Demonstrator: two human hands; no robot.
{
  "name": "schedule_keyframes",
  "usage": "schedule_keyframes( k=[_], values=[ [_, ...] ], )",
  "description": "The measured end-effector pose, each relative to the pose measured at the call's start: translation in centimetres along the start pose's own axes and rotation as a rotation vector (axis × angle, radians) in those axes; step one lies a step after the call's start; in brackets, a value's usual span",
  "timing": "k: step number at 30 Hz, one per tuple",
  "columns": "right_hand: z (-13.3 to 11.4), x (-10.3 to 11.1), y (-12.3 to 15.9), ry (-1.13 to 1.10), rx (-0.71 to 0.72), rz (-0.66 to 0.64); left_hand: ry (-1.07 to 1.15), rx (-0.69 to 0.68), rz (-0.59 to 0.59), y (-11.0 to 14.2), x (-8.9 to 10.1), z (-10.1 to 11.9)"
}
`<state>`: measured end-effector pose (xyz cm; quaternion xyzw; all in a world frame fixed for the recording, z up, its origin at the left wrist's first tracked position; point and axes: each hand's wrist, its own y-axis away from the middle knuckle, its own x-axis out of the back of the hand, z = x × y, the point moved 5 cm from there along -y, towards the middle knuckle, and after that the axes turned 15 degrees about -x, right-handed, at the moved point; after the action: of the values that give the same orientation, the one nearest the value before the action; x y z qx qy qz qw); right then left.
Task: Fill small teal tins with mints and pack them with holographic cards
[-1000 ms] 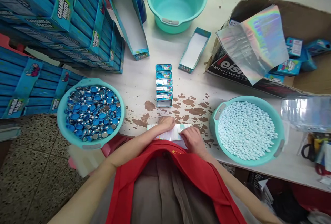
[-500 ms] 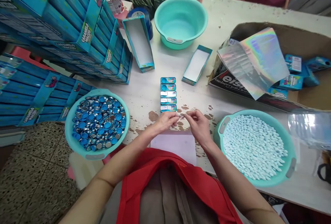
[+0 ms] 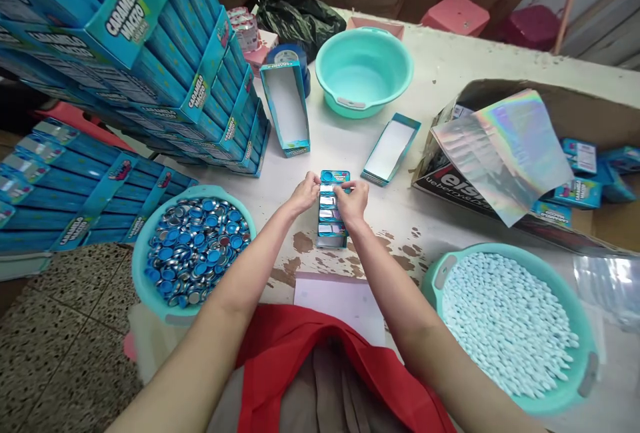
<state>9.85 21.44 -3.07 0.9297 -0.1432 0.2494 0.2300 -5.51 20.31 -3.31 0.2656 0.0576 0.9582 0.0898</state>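
A column of small blue printed packs lies on the worn white table in front of me. The lower packs show silvery-white strips, while the farthest shows a round blue recess. At the left edge of the second pack from the far end, my left hand has its fingertips pinched together. Across from it, my right hand is closed with its fingertips over that pack's right side. A pale strip shows between the hands. Whatever is inside either pinch is too small or covered to make out.
At left stand a basin of blue and silver caps and stacked blue display boxes. A basin of white pieces and a cardboard carton are at right. Beyond lie two open trays and a turquoise basin.
Both hands have moved forward from the near end of the column to the second pack from the far end. A pale strip now shows there. The camera view has shifted.
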Motion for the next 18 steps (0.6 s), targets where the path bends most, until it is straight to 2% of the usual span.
schedule_keyframes(
  k=[3,5,7,8,10,13,15,16,18],
  values=[
    [0.8,0.4,-0.1,-0.023,-0.043,-0.007,-0.126,0.095,0.004,1.7,-1.5,-0.8],
    [1.0,0.3,-0.2,-0.041,-0.046,-0.06,-0.199,0.13,0.079,3.0,-2.1,-0.9],
    [0.8,0.3,-0.3,-0.038,-0.04,-0.085,-0.249,0.079,0.159,3.9,-2.3,-0.4],
    [0.6,0.2,-0.4,-0.03,-0.037,-0.086,-0.274,0.034,0.153,4.2,-2.4,0.0],
    [0.2,0.5,-0.7,-0.013,-0.032,-0.085,-0.331,-0.017,0.059,5.0,-2.6,0.4],
    [1.2,2.2,0.0,-0.034,-0.033,-0.121,-0.439,0.087,-0.009,7.5,-2.0,0.3],
    [3.6,4.9,1.8,-0.011,-0.013,-0.116,-0.493,0.142,-0.044,9.9,-2.2,0.5],
    [5.3,6.6,3.2,0.021,-0.005,-0.1,-0.506,0.135,-0.103,11.2,-2.8,0.7],
    [9.2,9.3,6.6,0.404,0.081,-0.152,-0.524,0.075,-0.296,13.4,-5.0,1.6]
  ],
)
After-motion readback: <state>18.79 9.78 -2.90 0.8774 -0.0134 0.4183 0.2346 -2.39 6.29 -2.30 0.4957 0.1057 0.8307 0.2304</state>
